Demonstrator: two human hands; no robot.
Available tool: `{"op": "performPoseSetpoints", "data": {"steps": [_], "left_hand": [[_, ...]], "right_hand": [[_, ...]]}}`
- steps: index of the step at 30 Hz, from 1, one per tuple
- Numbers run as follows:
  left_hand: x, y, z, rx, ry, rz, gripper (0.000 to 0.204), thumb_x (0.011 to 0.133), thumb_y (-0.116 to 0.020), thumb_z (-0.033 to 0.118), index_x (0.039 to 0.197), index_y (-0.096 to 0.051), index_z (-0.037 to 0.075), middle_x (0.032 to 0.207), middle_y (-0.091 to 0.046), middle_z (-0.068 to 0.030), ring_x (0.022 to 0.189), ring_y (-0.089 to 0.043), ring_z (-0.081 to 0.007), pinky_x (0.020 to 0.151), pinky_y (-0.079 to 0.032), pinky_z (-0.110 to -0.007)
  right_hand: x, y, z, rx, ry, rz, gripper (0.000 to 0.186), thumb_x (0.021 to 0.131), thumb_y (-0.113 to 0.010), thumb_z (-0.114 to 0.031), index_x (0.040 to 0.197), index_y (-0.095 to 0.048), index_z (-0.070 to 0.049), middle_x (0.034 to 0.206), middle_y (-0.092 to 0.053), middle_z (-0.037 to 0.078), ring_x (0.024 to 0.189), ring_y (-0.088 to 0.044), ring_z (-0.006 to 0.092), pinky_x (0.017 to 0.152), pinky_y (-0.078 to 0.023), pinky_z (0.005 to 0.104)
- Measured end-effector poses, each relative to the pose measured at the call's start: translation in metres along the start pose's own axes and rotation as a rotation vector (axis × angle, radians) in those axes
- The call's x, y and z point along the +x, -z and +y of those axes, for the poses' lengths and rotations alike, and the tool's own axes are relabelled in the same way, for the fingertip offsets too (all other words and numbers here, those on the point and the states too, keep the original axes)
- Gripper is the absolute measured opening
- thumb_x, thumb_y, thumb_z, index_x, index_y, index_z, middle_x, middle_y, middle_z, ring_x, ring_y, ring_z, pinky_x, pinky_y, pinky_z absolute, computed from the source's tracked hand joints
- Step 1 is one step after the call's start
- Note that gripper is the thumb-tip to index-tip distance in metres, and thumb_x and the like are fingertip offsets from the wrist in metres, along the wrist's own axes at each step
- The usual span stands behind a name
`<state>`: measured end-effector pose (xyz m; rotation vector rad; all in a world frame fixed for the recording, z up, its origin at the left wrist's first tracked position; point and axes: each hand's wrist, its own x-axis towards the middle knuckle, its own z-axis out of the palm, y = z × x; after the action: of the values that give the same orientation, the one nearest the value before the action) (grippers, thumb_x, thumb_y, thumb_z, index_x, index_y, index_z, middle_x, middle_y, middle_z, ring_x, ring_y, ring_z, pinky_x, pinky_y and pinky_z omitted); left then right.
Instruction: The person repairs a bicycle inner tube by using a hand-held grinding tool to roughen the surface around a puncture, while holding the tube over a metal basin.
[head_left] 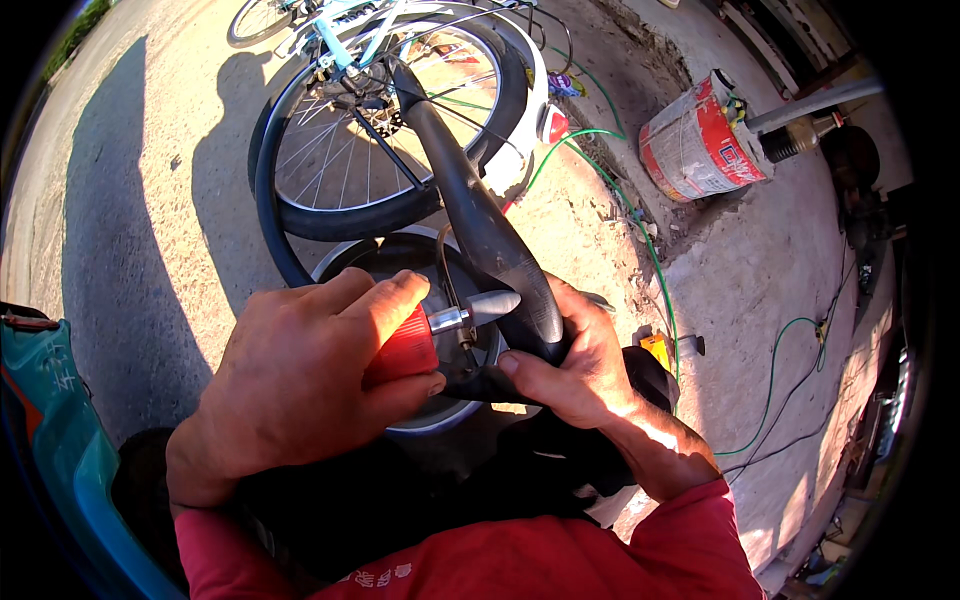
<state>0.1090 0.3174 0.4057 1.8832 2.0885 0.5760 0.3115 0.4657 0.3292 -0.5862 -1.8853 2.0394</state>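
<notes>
My left hand (310,365) is closed around the handle of a red tool (404,352) with a metal collar and a grey tapered tip. The tip rests against or just beside a black inner tube (480,230); which of the two I cannot tell. My right hand (575,365) grips a bent part of the tube, thumb on the near side, its other fingers partly hidden behind. From there the tube stretches up toward the bicycle wheel. Below my hands is a round basin (430,425) with a pale rim, mostly covered by them.
Beyond the basin lies a light-blue bicycle (345,40) with its spoked wheel (345,180). A red-and-white bucket (700,140) stands at the right. Thin green hose (655,255) trails over the concrete. Turquoise bodywork (75,440) is close on my left.
</notes>
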Motion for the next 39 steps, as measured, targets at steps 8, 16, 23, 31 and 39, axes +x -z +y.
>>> {"op": "performPoseSetpoints", "data": {"steps": [8,16,23,31,39], "left_hand": [[0.0,0.0011,-0.0005,0.001,0.005,-0.022,0.068,0.067,-0.091,0.03,0.124,-0.067,0.001,0.093,-0.07,-0.0151,0.076,-0.072,-0.034,0.066,-0.056,-0.039],[0.0011,0.001,-0.0003,0.005,0.01,-0.057,0.068,0.067,-0.091,0.03,0.123,-0.067,0.0,0.093,-0.07,-0.0163,0.076,-0.072,-0.0353,0.067,-0.056,-0.04],[-0.001,0.0023,-0.0011,-0.021,0.048,0.024,0.07,0.065,-0.092,0.028,0.123,-0.065,0.0,0.095,-0.071,-0.0166,0.081,-0.073,-0.0355,0.071,-0.057,-0.04],[-0.0051,0.0042,-0.0045,-0.053,0.026,0.103,0.07,0.063,-0.093,0.026,0.123,-0.065,0.002,0.102,-0.071,-0.0173,0.086,-0.074,-0.0352,0.073,-0.058,-0.039],[-0.0033,0.003,0.0007,0.018,-0.027,-0.007,0.067,0.065,-0.092,0.027,0.122,-0.067,0.003,0.091,-0.069,-0.0131,0.072,-0.071,-0.0331,0.064,-0.055,-0.039]], "right_hand": [[0.0002,-0.0032,-0.0035,0.03,-0.027,0.022,0.061,0.082,-0.07,0.004,0.141,-0.055,-0.004,0.112,-0.065,0.0,0.105,-0.058,0.0085,0.094,-0.048,0.0275],[0.0007,-0.004,-0.0039,0.025,-0.037,0.008,0.062,0.081,-0.071,0.002,0.14,-0.055,-0.005,0.111,-0.065,0.001,0.104,-0.058,0.0092,0.092,-0.048,0.0287],[-0.0009,-0.0013,-0.0039,-0.07,-0.004,0.02,0.061,0.081,-0.071,0.002,0.14,-0.055,-0.004,0.111,-0.065,0.001,0.104,-0.058,0.0093,0.093,-0.048,0.0288],[-0.0011,-0.0001,-0.003,-0.024,0.004,0.027,0.06,0.082,-0.071,0.002,0.139,-0.055,-0.002,0.11,-0.065,0.001,0.102,-0.058,0.009,0.091,-0.048,0.0281],[-0.0002,-0.0032,-0.0021,-0.009,-0.004,0.031,0.06,0.082,-0.071,0.002,0.139,-0.055,-0.003,0.108,-0.065,0.0,0.101,-0.058,0.0088,0.09,-0.048,0.0277]]}}
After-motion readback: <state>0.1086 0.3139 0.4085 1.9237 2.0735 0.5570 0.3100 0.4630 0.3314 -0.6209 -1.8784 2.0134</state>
